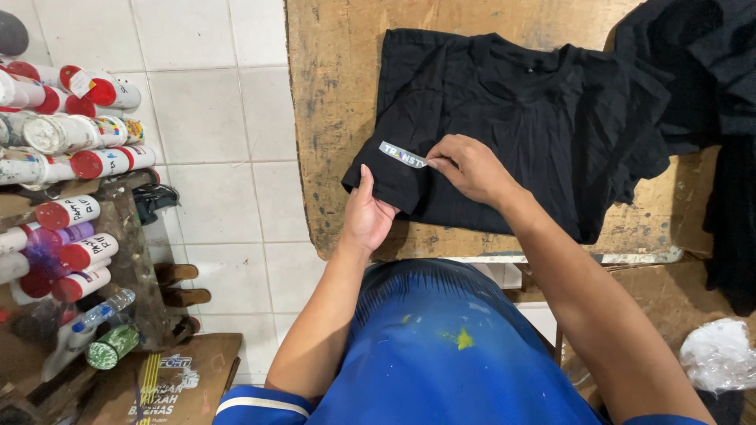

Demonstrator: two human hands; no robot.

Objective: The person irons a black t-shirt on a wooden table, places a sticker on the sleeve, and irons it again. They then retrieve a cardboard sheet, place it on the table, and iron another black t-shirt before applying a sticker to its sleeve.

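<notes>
Right hand [471, 167] pinches the end of a small grey label strip [402, 154] with coloured lettering, thumb and forefinger closed on it, strip lying on the sleeve of a black T-shirt [512, 118]. Left hand [367, 212] grips the sleeve hem near the front-left corner of the worn wooden board [331, 118], fingers wrapped under the fabric, thumb on top. Shirt lies flat, folded, across the board's middle; more black garments [701, 71] are heaped at the right edge. Risk: the strip sits slanted to the hem (could end up crooked), and the sleeve is wrinkled, so a crease may get trapped beneath it if the left hand slackens. Off the board, left, a rack of red-capped spray cans [71, 157] above a white tiled floor [220, 157]; crumpled plastic bag [720, 354] lower right.
</notes>
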